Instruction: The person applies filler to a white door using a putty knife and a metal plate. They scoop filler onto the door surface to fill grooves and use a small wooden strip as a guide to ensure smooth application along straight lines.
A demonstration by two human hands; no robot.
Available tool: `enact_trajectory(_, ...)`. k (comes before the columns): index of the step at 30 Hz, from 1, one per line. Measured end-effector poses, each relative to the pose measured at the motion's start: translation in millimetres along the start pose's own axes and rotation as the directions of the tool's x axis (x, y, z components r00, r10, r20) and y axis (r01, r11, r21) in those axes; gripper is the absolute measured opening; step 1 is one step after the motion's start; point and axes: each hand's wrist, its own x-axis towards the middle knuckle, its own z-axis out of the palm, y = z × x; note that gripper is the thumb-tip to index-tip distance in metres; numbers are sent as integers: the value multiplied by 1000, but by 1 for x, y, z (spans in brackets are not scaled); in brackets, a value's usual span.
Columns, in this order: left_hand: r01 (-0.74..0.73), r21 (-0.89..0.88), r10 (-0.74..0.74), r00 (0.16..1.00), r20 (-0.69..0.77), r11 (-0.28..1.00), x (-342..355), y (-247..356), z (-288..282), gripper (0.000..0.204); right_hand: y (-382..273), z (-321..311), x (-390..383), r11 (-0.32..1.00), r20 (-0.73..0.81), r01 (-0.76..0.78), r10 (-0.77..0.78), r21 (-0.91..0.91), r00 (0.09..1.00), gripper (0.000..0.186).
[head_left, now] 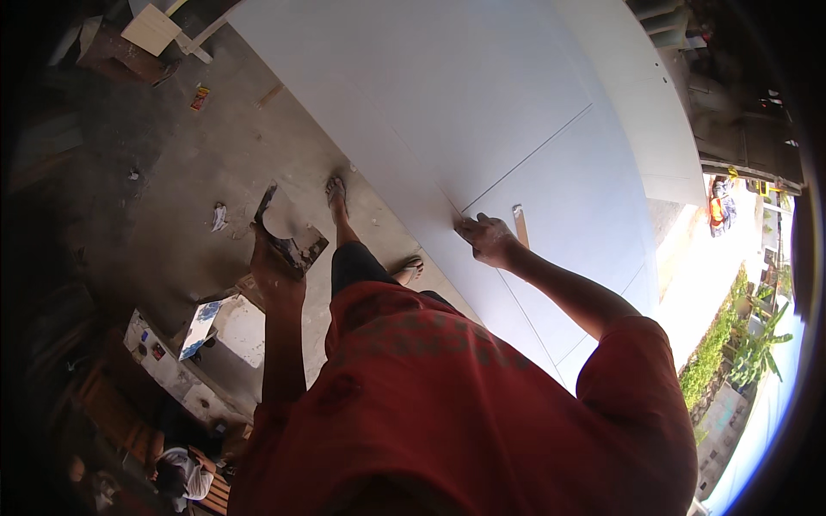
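My left hand [273, 264] grips a dark, putty-smeared board [303, 250] with a pale patch of compound on it, held out over the floor. My right hand [486, 239] is closed on a small flat tool, apparently a putty knife, at the surface of a large white panel [465, 77]; its blade is hard to make out. Thin grooves cross the panel near that hand. A narrow tool or strip [521, 229], pale at one end and wooden at the other, lies just right of my fingers.
Dusty concrete floor [189, 155] with my bare feet [335, 191] and scattered scraps. Wood pieces [151, 30] are at upper left, a pale container or box [232, 331] at lower left, a seated person [185, 473] beyond it. Sunlit plants [748, 344] show at right.
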Motion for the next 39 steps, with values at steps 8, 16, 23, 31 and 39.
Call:
enact_trajectory(8,-50,473,-134,928,347,880,-108,-110,38,43,-88,-51,-91,346,-247,77,480,935,842,44)
enact_trajectory(16,389,7,-363,853,375,921,-116,-115,91,42,-132,-86,-91,642,-727,436,292,631,621,52)
enact_trajectory(23,109,81,-125,968,219,991,-147,-94,119,40,-122,-72,-103,-697,-60,265,304,666,951,20)
enact_trajectory(31,-91,87,76,984,164,992,-157,-115,103,51,-117,-49,-72,-986,198,-112,-86,121,976,14)
enact_trajectory(39,216,-53,-191,935,297,975,-166,-163,77,52,-127,-7,-38,58,-509,513,259,856,821,35)
